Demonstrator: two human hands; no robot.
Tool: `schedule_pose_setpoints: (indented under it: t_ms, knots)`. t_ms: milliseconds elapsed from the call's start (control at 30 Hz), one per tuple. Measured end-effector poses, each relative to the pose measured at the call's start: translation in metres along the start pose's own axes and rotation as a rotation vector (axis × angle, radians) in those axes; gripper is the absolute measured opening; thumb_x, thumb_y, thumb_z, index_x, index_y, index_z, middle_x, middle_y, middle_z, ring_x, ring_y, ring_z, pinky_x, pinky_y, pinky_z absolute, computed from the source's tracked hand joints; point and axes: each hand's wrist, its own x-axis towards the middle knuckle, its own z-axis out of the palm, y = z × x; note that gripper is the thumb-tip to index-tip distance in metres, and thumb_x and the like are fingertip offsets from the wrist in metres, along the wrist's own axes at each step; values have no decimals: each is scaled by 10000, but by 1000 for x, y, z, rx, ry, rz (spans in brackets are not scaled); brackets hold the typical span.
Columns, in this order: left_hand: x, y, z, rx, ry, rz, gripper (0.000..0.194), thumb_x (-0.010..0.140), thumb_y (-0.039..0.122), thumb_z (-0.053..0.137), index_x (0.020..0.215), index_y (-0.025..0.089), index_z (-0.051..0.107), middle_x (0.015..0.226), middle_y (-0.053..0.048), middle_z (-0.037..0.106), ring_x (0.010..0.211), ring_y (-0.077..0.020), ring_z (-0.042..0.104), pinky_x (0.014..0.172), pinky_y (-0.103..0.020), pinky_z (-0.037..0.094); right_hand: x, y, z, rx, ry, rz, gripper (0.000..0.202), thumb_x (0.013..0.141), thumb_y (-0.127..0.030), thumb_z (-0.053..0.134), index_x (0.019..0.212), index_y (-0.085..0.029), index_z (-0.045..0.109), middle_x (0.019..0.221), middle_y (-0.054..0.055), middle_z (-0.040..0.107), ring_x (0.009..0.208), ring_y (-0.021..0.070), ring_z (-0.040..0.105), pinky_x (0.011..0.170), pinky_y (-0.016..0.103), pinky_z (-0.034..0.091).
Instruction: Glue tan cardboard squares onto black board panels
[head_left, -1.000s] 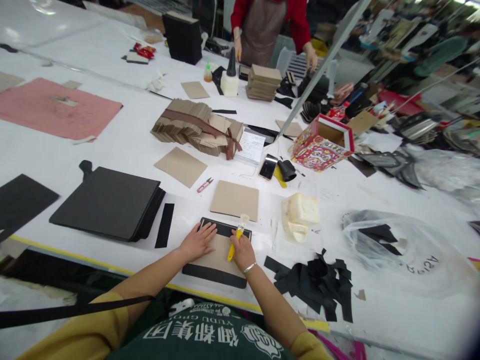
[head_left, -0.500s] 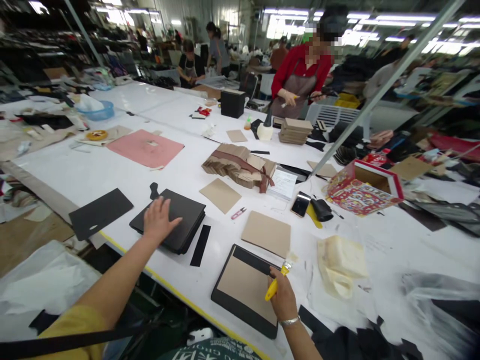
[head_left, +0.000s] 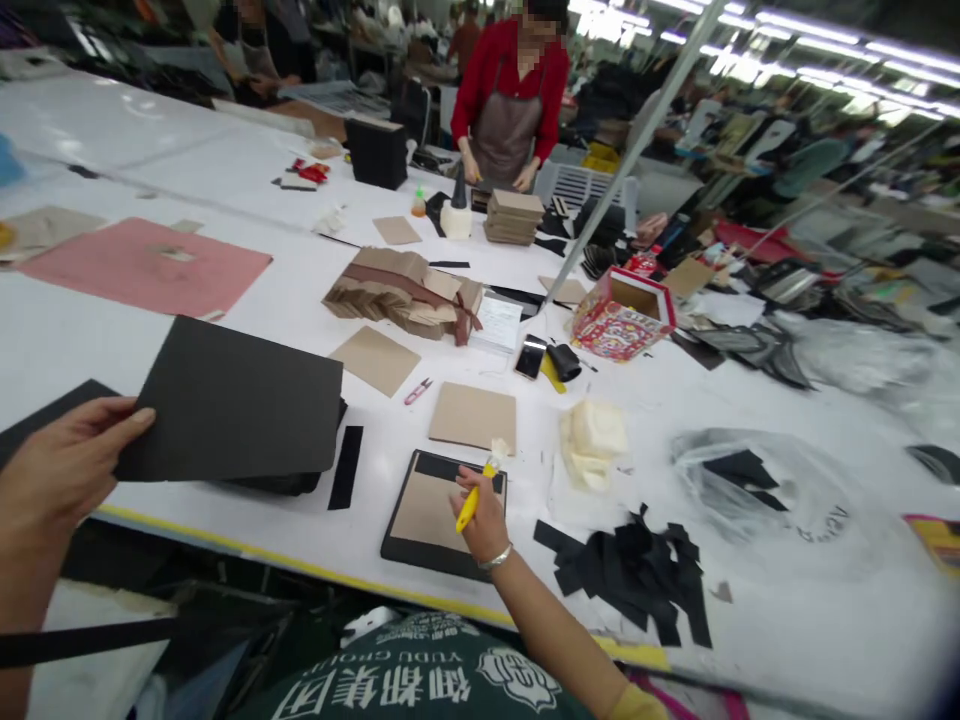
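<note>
Nearest, the green apron point(head_left: 420, 670) with white lettering shows below the counter's point(head_left: 765, 640) yellow-taped edge. The left hand point(head_left: 64, 460) pinches a black sheet point(head_left: 240, 400) by its left edge, thumb on top. The sheet hangs over a stack of black sheets point(head_left: 300, 485); whether the two touch I cannot tell. The right hand point(head_left: 484, 520) grips a yellow brush point(head_left: 466, 510), bristles pointing away, above a black panel point(head_left: 397, 548) with a beige board point(head_left: 424, 515) lying on it.

A black strip point(head_left: 346, 467) lies between the stack and the panel. To the right of the right hand are a heap of black strips point(head_left: 637, 570) and, beyond the heap, a clear plastic bag point(head_left: 817, 540).

Just past the panel lies a beige card point(head_left: 472, 415), with a cream tub point(head_left: 596, 435) on its right and pink snips point(head_left: 418, 391) on its left. Farther on are a phone point(head_left: 531, 356), a red box point(head_left: 622, 320) and a tied bundle of cards point(head_left: 397, 290). Across the counter, a person in red sleeves point(head_left: 551, 100) stands behind a pile of boards point(head_left: 514, 218).
</note>
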Motion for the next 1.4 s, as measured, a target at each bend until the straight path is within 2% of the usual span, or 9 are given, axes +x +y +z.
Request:
schedule_pose_setpoints:
  t_ms: [100,233,400,733,833,933,1100,1233,1400]
  knots:
    - [-54,17,47,-397,-208,-20,496,538,526,634,972,304,541,728,37,606,669,-185,574,499,-275,465,-8,-11,4,189,78,65,300,785,-291,511,1022,-217,343,1202,106,472,974,153,570,768,284,494]
    - [-130,21,148,-634,-587,-43,458,517,520,670,837,216,545,681,26,597,654,-153,560,609,-270,463,-25,8,-10,51,237,229,233,809,-345,473,965,-209,366,973,72,564,750,144,604,667,281,482]
    - [-175,0,228,-272,-699,222,305,704,487,513,697,182,531,589,27,533,582,-131,495,571,-243,381,-47,68,-31,-345,223,252,250,816,-380,440,953,-172,412,674,4,537,523,142,530,510,250,399]
    - [-162,-5,248,183,-566,489,295,753,466,470,664,185,493,610,11,525,588,-140,505,559,-240,352,-42,108,-43,-698,80,145,327,837,-439,410,952,-159,534,734,65,622,600,177,594,512,246,397]
    - [-150,17,246,165,-381,728,275,807,427,429,833,172,527,773,-42,565,742,-172,532,683,-281,401,-18,93,-76,-633,170,116,392,831,-458,403,1064,-172,537,899,95,633,718,191,610,578,265,438]
    - [-145,55,262,149,-443,1095,263,854,333,370,980,173,537,956,-79,582,924,-188,517,834,-315,381,35,72,-95,-359,229,150,385,861,-419,322,1075,-195,550,935,75,627,753,163,600,642,267,462]
    - [-151,119,327,303,-693,1488,506,816,425,422,1249,166,397,1328,-106,399,1230,-244,311,1008,-398,217,141,54,-51,101,-45,293,291,776,-406,467,874,-168,603,647,10,594,506,109,528,482,213,435]
    - [-150,141,364,411,-763,1409,673,775,545,414,1296,125,344,1347,-148,368,1268,-281,238,1026,-472,122,184,69,-3,127,-215,308,134,710,-288,560,730,-168,618,520,-23,553,427,86,478,429,182,386]
    - [-143,146,373,390,-814,1331,657,793,567,348,1297,146,356,1344,-131,382,1249,-275,271,1012,-498,124,216,98,11,-14,-309,237,74,696,-232,585,665,-178,625,513,-25,567,459,83,502,472,174,396]
